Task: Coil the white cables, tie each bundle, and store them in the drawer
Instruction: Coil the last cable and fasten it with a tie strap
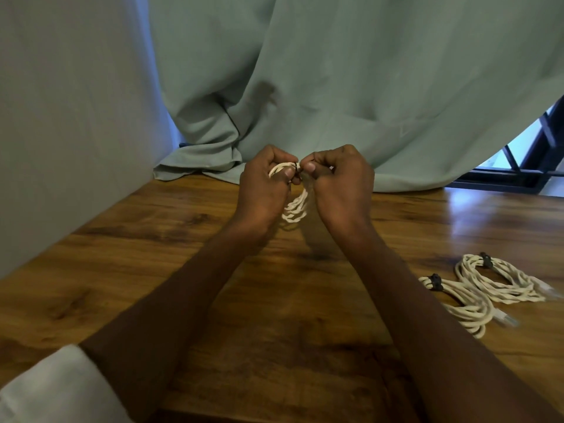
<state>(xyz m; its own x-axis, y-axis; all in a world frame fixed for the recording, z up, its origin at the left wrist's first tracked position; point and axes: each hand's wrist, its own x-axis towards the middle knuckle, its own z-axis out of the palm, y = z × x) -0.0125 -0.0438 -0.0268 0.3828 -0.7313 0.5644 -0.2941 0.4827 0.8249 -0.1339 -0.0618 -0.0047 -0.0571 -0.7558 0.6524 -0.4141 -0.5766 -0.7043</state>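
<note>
Dim, soft daylight enters from the window [531,148] at right, glaring on the table [488,221]; edges bend and blur.

Home room, wooden table [128,239], green curtain [335,87], barred window [531,148]

white cable coil [294,209]: held aloft | two tied bundles [476,288]: on table, right

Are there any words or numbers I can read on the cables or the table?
None. The tied cable bundles, the coil in the hands, the wooden table and the green curtain show no writing.
</note>
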